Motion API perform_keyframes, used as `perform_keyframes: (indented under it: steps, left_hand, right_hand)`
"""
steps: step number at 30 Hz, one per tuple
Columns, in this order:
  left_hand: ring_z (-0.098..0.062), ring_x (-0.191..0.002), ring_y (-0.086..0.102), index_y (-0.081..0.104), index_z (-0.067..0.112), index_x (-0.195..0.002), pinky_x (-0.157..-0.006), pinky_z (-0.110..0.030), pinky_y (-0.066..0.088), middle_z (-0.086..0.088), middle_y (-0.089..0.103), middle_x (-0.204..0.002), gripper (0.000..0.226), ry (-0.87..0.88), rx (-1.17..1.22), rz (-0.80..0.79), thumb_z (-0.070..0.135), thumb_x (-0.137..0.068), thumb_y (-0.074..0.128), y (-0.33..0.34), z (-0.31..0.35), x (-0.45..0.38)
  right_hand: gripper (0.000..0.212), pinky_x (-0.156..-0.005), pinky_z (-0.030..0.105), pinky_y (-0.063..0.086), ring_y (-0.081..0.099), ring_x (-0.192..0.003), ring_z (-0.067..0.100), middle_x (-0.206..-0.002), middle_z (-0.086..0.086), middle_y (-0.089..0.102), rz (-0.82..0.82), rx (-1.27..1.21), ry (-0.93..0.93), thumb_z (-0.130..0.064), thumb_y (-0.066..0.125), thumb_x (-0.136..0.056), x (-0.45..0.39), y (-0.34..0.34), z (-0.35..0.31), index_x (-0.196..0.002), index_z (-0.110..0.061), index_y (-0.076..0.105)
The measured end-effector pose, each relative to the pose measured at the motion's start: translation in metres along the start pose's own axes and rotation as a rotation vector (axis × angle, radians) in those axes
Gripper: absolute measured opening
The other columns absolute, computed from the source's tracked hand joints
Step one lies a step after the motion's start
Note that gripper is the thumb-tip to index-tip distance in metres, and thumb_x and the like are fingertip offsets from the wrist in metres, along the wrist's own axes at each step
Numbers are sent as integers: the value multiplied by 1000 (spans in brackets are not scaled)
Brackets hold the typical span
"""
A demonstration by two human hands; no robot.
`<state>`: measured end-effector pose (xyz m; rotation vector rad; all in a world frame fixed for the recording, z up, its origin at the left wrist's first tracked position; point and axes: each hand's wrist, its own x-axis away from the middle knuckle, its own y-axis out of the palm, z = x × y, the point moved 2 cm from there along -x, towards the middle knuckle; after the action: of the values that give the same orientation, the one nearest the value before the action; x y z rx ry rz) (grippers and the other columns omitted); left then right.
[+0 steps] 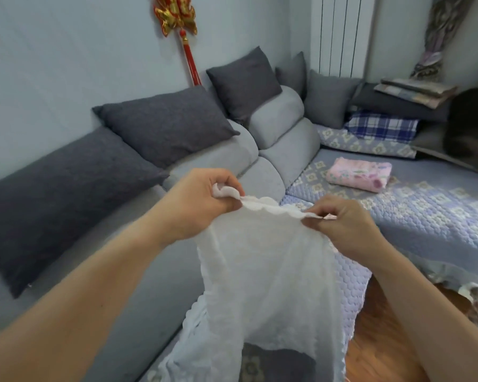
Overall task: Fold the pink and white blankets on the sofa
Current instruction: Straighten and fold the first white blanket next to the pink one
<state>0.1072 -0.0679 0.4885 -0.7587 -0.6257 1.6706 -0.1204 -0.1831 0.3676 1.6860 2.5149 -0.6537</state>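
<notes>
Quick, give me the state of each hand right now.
Left hand: closed, gripping the top edge of the white blanket.
Right hand: closed, pinching the same edge.

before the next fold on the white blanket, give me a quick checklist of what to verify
1. Left hand grips the top edge of the white blanket: ok.
2. Right hand pinches the same scalloped edge: ok.
3. Edge stretched straight between the hands: not ok, it sags and bunches.
4. Lower corners aligned: cannot tell, the bottom runs out of view.
5. Pink blanket already folded, on the sofa cover: ok.
6. Space on the cover to lay the white one down: ok.
</notes>
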Motion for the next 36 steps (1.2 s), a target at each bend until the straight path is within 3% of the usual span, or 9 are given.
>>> perform_keyframes:
  steps: [3,7,11,15,18,21,25,32,36]
  left_hand:
    - [9,-75,61,74,29,-99,-66,-4,43,18,71,-88,16,-41,-103,37,20,-87,76,1,-13,2]
    - [-5,-57,54,74,28,-74,-61,-27,44,4,68,-66,14,-93,-147,3,23,-87,76,1,-29,5]
    - [-9,-65,64,79,18,-78,-61,-27,50,-7,75,-74,11,-127,64,-28,12,-87,76,-2,-27,11]
    - [-10,-69,64,80,17,-79,-66,-26,49,-13,75,-81,13,-147,129,-110,8,-87,75,2,-29,14]
    - [-8,-69,64,81,20,-79,-68,-26,48,-9,76,-80,15,-153,96,-142,10,-88,74,5,-34,14]
    - [-5,-72,66,80,24,-79,-70,-25,50,1,76,-79,12,-145,26,-167,14,-85,78,6,-38,13]
    - [1,-67,60,77,24,-79,-66,-16,46,5,73,-76,15,-144,-17,-183,10,-82,80,7,-40,14]
    - [-4,-74,65,77,26,-84,-70,-20,51,5,74,-82,23,-150,47,-205,3,-83,78,13,-44,14]
    - [-7,-86,72,79,26,-95,-79,-24,56,8,78,-89,18,-173,70,-174,11,-91,73,11,-49,10]
  right_hand:
    - [20,-80,41,51,67,-81,18,-89,-5,72,29,-152,42,-11,81,-82,12,2,3,-71,-25,72]
    - [21,-67,41,44,55,-67,17,-71,4,65,-50,-162,144,-18,80,-84,23,11,12,-71,-16,64]
    - [22,-69,38,43,56,-68,16,-72,3,63,-111,-206,191,-12,84,-80,26,17,15,-72,-18,63]
    - [30,-73,34,42,49,-67,9,-74,-6,53,-197,-192,239,-3,82,-79,27,19,14,-96,-26,74]
    - [31,-71,32,44,50,-67,9,-74,0,54,-308,-20,241,-10,81,-81,31,22,14,-89,-39,78]
    - [4,-69,33,43,51,-67,14,-72,3,58,-378,75,265,-17,79,-82,34,26,15,-85,-15,77]
    - [11,-61,27,41,50,-59,9,-64,-3,57,-291,112,301,-13,83,-78,33,28,17,-76,-9,73]
    - [23,-54,18,37,47,-55,5,-62,-3,56,-167,-15,322,-5,85,-75,31,30,24,-75,1,63]
    - [23,-70,28,43,53,-71,14,-79,17,63,-262,-112,320,-27,73,-92,36,34,24,-84,-6,69]
